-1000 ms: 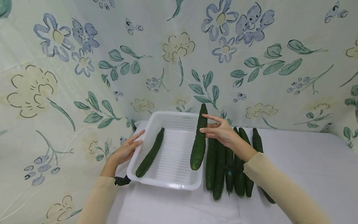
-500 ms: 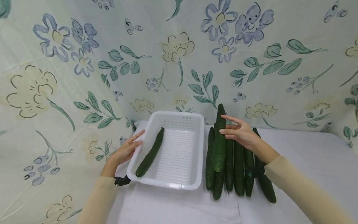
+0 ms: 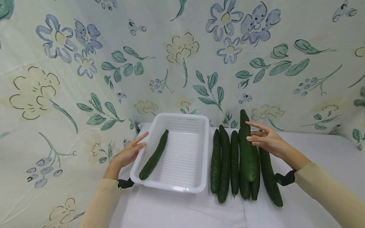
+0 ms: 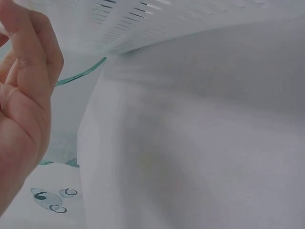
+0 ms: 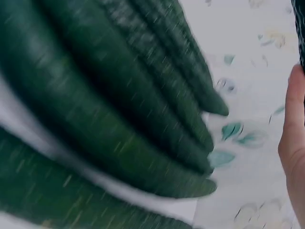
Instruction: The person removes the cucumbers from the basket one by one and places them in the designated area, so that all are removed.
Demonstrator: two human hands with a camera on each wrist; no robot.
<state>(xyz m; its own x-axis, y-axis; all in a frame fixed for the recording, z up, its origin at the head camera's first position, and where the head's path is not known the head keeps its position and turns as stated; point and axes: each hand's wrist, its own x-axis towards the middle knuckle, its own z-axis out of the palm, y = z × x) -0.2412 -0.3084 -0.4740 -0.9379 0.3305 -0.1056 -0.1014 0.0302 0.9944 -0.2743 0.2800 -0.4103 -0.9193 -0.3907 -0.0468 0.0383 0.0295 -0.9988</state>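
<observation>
My right hand [image 3: 268, 141] pinches the upper part of a dark green cucumber [image 3: 247, 158], upright and above the row of cucumbers. In the right wrist view part of that hand [image 5: 294, 138] and a sliver of the cucumber [image 5: 301, 28] show at the right edge. My left hand [image 3: 128, 155] rests against the left side of a white plastic basket [image 3: 180, 189], fingers fairly straight at its rim. The left wrist view shows this hand [image 4: 26, 90] beside the perforated basket underside [image 4: 143, 28]. One cucumber [image 3: 155, 155] lies slanted inside the basket, along its left side.
Right of the basket, several cucumbers [image 3: 224, 164] lie side by side on a white-covered table [image 3: 185, 210]. The rightmost cucumber [image 3: 271, 180] lies slanted, slightly apart. Behind the table hangs a flowered cloth [image 3: 182, 95].
My right hand has carried the held cucumber rightward, from over the basket's right rim to above the right part of the row. The left hand and basket stay in place.
</observation>
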